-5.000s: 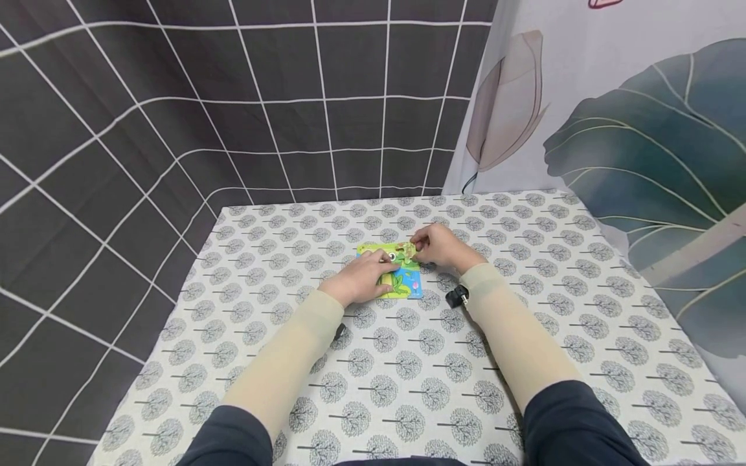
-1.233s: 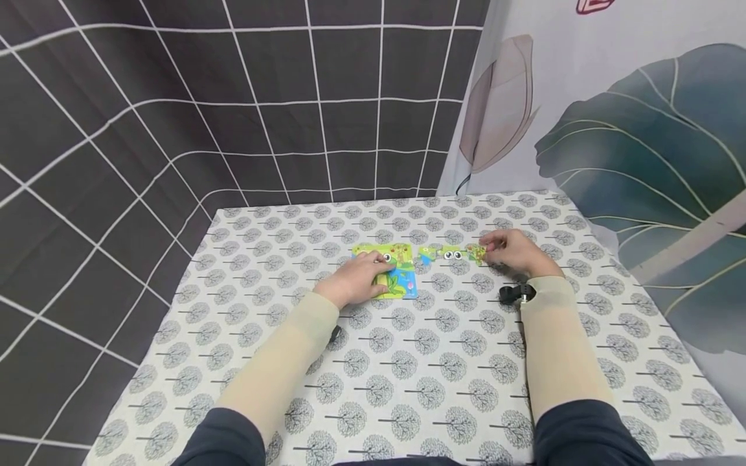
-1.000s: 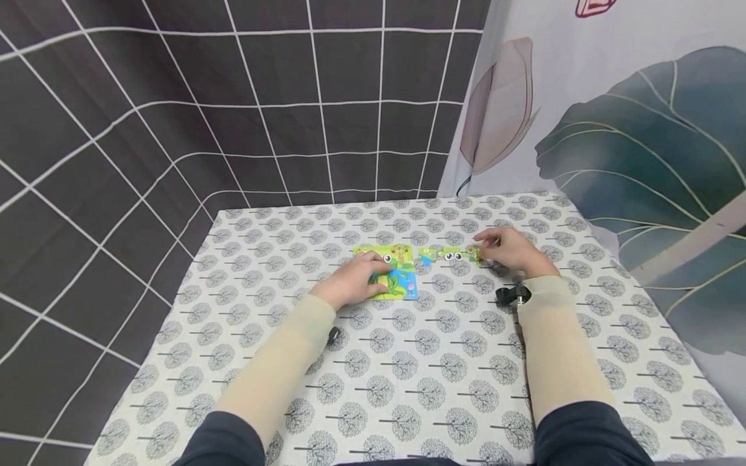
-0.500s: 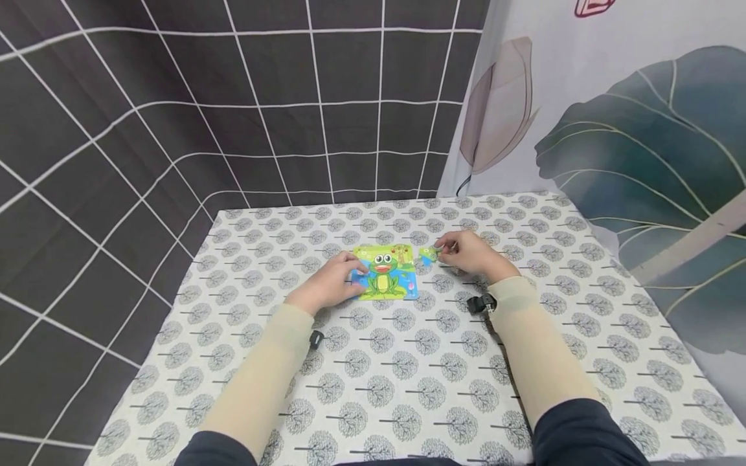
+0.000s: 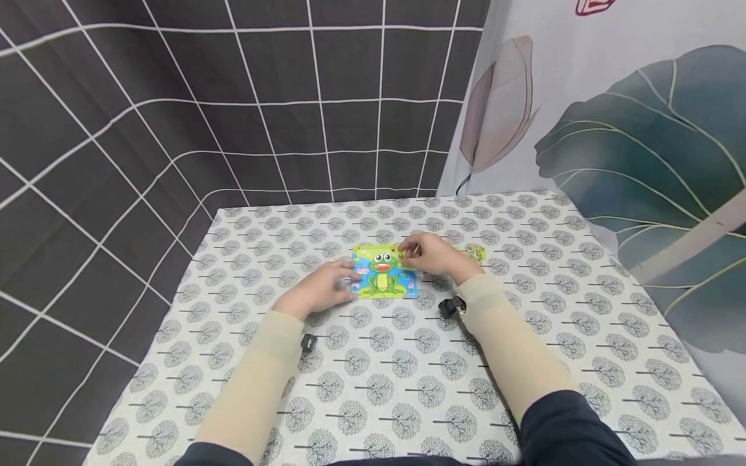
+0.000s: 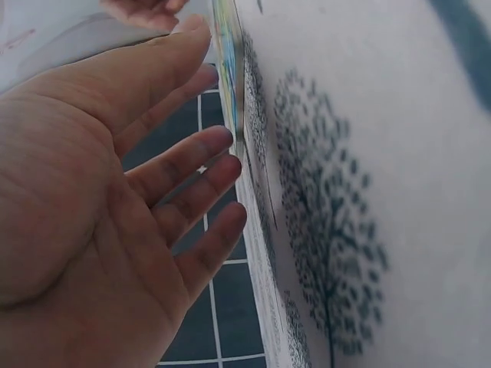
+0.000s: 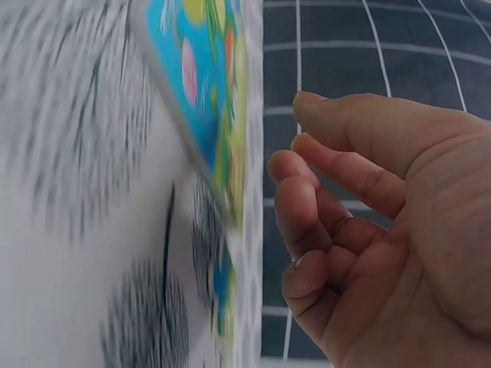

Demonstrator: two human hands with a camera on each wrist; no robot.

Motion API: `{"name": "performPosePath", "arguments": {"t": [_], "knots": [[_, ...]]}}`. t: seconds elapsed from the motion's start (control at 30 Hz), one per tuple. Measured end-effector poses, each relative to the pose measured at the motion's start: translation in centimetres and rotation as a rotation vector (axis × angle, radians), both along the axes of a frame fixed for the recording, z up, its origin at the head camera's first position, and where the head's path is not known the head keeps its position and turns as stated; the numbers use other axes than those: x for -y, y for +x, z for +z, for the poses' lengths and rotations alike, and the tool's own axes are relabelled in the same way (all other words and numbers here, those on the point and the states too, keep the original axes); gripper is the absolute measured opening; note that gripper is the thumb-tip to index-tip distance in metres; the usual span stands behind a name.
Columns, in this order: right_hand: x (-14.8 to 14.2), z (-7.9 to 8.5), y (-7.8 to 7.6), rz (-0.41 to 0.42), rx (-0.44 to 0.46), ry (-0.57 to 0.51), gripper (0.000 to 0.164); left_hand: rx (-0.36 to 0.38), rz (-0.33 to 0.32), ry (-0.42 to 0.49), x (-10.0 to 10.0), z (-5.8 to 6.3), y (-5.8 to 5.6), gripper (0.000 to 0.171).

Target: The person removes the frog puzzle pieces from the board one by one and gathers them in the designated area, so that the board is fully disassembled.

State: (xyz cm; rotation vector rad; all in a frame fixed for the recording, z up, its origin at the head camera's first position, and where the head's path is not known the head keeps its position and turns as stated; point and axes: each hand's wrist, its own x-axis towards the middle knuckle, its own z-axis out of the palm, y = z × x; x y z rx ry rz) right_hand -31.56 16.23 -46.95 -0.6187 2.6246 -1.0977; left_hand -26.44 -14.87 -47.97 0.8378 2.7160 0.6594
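Near the table (image 5: 408,388) centre, the puzzle (image 5: 386,279) is steadied at its 9 o'clock edge by the spread fingers of the left hand (image 5: 319,291); the right hand (image 5: 436,256) rests curled at its 2 o'clock corner, though whether anything is pinched cannot be told. The step is probably best done with the board held flat and any piece pressed squarely. A green frog on blue water is shown; a loose piece (image 5: 476,253) lies at 3 o'clock.

A tree-print tablecloth (image 5: 408,401) lies before a dark grid-patterned backdrop (image 5: 175,97) and a leaf-print curtain (image 5: 641,142).
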Motion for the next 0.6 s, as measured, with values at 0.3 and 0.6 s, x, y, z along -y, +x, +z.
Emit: {"name": "performPosePath", "arguments": {"t": [0.3, 0.6], "knots": [[4.1, -0.6, -0.1, 0.080, -0.005, 0.036, 0.027, 0.018, -0.014, 0.003, 0.3, 0.0, 0.3, 0.045], [5.7, -1.6, -0.3, 0.098, 0.003, 0.000, 0.022, 0.016, -0.028, 0.003, 0.3, 0.2, 0.3, 0.046]]}}
